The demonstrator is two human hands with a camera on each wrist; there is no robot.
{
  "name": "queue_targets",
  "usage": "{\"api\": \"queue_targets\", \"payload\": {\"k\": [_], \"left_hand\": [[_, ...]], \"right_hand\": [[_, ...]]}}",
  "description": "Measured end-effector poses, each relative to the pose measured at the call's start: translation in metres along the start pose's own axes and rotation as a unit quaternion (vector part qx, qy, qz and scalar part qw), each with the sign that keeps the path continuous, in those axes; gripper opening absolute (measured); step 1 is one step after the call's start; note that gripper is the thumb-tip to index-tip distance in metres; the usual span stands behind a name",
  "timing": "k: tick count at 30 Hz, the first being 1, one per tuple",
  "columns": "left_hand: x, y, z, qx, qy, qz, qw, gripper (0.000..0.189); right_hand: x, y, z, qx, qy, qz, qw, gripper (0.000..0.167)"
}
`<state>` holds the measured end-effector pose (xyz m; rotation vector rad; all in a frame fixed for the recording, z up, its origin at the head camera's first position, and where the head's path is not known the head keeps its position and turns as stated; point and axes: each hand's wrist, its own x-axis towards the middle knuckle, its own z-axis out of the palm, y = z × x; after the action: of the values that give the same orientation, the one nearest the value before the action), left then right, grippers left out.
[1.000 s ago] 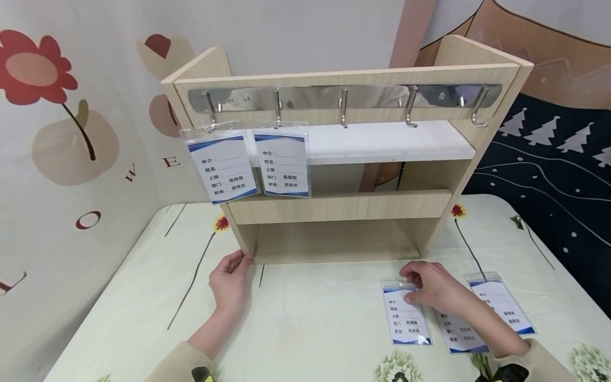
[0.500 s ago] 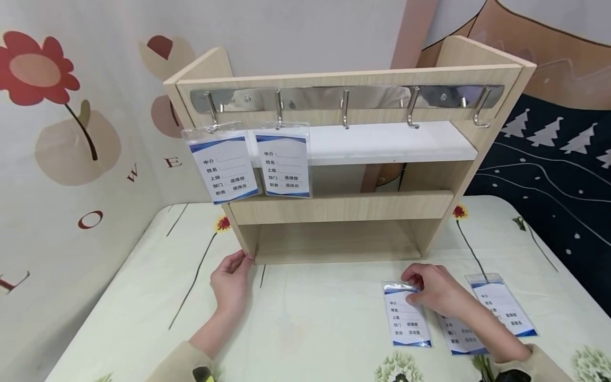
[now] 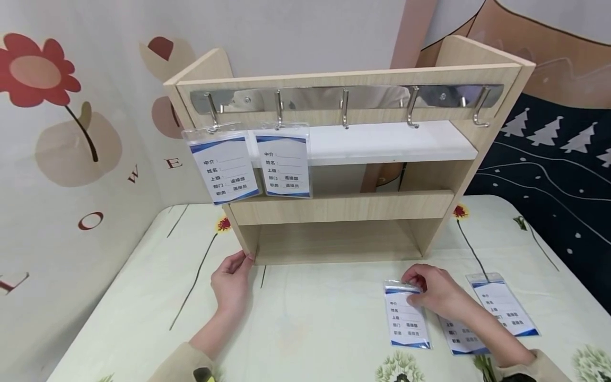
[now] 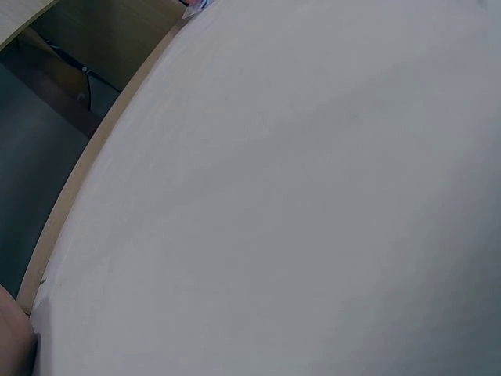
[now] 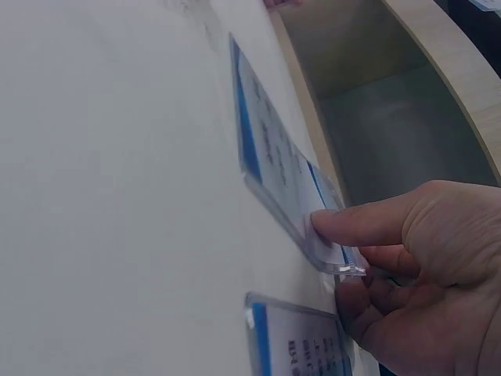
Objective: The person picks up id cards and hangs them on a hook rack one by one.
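My right hand (image 3: 439, 289) pinches the top edge of an ID badge in a clear plastic holder (image 3: 408, 321), close over the cloth. In the right wrist view the thumb (image 5: 337, 227) lies on the badge's face and the other fingers curl behind its edge. My left hand (image 3: 231, 284) grips the lower left corner of a small wooden shelf (image 3: 343, 207), thumb against the front edge. Two more badges lie near my right forearm: one (image 3: 460, 337) partly under it, another (image 3: 506, 307) beyond it. Two badges (image 3: 224, 167) hang side by side from the shelf's leftmost hooks.
A metal hook rail (image 3: 315, 99) runs across the shelf's top board, and the hooks from the middle rightward carry nothing. Below it sits a white board (image 3: 386, 142). A flower-printed cloth (image 3: 310, 318) covers the table. Patterned curtains (image 3: 95, 122) stand behind and to the left.
Almost nothing differs. The pinched badge has turned very slightly under my right hand; my left hand stays at the shelf's corner.
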<state>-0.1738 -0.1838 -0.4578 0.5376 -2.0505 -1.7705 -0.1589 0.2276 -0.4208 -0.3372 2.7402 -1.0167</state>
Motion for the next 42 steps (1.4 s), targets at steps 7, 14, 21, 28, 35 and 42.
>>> {"api": "queue_targets", "payload": {"k": [7, 14, 21, 28, 35, 42], "left_hand": [[0.0003, -0.0017, 0.0007, 0.003, 0.002, 0.000, 1.0000, 0.026], [0.0003, -0.0014, 0.0008, 0.003, 0.002, 0.002, 1.0000, 0.026], [0.0003, -0.0013, 0.0005, -0.002, 0.000, 0.002, 1.0000, 0.026], [0.0001, -0.0005, 0.0010, -0.004, 0.004, 0.003, 1.0000, 0.025], [-0.0012, 0.0008, 0.0012, 0.000, 0.006, 0.007, 1.0000, 0.025], [-0.0011, 0.0009, 0.0010, -0.001, 0.002, 0.005, 1.0000, 0.025]], "right_hand": [[-0.0015, 0.0051, 0.0011, 0.015, 0.014, -0.023, 0.9995, 0.030], [-0.0021, 0.0050, -0.0002, 0.021, 0.021, -0.039, 0.9988, 0.024], [-0.0013, 0.0051, 0.0008, 0.031, 0.014, -0.054, 0.9979, 0.023], [-0.0004, 0.0040, 0.0026, 0.045, 0.021, -0.074, 0.9961, 0.023], [0.0001, 0.0003, 0.0027, 0.059, 0.044, -0.091, 0.9931, 0.021], [0.0000, -0.0041, 0.0021, 0.063, 0.068, -0.095, 0.9912, 0.021]]}}
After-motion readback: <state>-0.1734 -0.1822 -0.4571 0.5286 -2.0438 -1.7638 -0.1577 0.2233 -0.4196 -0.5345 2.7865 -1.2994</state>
